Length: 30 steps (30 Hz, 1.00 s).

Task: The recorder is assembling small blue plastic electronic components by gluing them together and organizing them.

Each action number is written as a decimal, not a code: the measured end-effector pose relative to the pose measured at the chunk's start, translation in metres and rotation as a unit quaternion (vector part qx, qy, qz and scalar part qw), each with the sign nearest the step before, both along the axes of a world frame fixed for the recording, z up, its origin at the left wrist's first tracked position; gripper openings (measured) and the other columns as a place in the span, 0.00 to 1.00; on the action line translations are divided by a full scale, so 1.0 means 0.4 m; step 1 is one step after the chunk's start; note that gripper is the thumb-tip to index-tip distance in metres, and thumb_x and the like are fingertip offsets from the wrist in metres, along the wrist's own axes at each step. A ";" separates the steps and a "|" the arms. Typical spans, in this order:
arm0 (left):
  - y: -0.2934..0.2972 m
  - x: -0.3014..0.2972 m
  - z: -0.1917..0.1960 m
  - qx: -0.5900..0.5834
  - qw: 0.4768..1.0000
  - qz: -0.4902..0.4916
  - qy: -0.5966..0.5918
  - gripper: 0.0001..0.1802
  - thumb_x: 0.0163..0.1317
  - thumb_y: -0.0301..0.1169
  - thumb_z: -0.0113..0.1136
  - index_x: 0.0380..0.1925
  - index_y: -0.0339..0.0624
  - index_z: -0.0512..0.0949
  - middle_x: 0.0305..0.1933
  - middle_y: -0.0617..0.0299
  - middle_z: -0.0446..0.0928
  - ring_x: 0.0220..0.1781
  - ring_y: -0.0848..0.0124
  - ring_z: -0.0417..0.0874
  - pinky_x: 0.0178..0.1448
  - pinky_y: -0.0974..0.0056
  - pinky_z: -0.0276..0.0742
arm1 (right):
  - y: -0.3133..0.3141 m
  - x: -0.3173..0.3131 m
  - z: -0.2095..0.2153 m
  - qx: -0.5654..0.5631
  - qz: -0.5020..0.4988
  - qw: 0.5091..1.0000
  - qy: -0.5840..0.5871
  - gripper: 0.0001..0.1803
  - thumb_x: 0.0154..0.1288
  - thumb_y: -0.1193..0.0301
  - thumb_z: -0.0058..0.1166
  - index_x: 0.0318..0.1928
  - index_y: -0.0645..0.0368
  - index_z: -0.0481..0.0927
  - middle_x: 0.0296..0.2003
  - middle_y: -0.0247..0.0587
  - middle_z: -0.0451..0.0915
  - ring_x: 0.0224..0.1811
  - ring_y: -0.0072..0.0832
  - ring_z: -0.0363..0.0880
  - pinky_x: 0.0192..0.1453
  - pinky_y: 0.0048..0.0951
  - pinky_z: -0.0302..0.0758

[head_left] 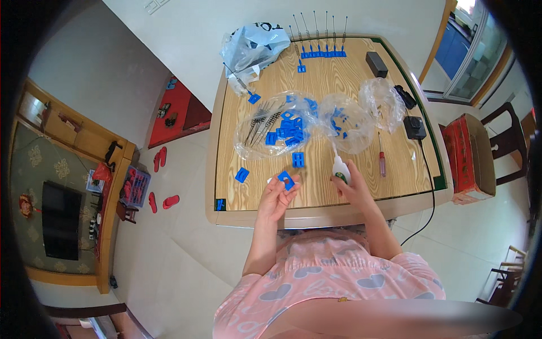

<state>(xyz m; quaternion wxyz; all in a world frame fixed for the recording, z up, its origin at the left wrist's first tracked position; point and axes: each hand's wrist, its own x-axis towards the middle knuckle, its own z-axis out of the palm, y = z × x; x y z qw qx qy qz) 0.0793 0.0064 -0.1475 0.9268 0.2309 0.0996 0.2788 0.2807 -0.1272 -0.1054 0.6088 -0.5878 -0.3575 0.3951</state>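
Near the table's front edge, my left hand [274, 200] grips a flat blue plastic piece [286, 181] between fingers and thumb. To its right, my right hand [355, 189] is wrapped round a white squeeze bottle [340, 169], whose thin nozzle points away from me. Two more blue pieces lie close by: one blue plate [241, 174] left of my left hand and one slotted blue block [298, 160] just beyond it. Farther back, an open clear bag [244, 148] holds several blue parts [291, 131] and dark metal springs on rods [259, 125].
A second clear bag [353, 144] with small blue bits and a third bag [375, 90] lie right of centre. Also there are a screwdriver [382, 164], a black box [415, 128] with a cable and a dark block [376, 64]. Spring rods on blue bases [323, 55] stand at the back.
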 end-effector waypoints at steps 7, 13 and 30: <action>0.027 0.006 0.057 0.009 0.997 0.072 -0.022 0.21 0.59 0.25 0.53 0.52 0.33 0.65 0.52 0.45 0.71 0.51 0.58 0.76 0.51 0.62 0.78 | -0.034 0.042 0.045 0.080 -0.111 0.990 0.025 0.15 0.62 0.76 0.49 0.48 0.58 0.63 0.30 0.34 0.73 0.22 0.14 0.66 0.23 0.16 0.65; 0.047 0.018 0.037 -0.047 0.989 0.074 -0.115 0.22 0.59 0.28 0.55 0.53 0.34 0.64 0.52 0.45 0.70 0.50 0.58 0.76 0.51 0.61 0.78 | -0.063 0.044 0.103 0.124 -0.157 0.979 0.036 0.11 0.62 0.79 0.46 0.45 0.61 0.63 0.31 0.37 0.72 0.24 0.15 0.67 0.25 0.16 0.66; 0.008 0.080 0.054 -0.099 0.981 0.025 -0.165 0.26 0.59 0.42 0.55 0.51 0.37 0.66 0.45 0.53 0.73 0.46 0.63 0.71 0.52 0.60 0.73 | -0.054 0.002 0.103 0.307 -0.202 0.904 0.220 0.11 0.60 0.78 0.49 0.44 0.65 0.72 0.39 0.42 0.76 0.33 0.27 0.75 0.36 0.28 0.72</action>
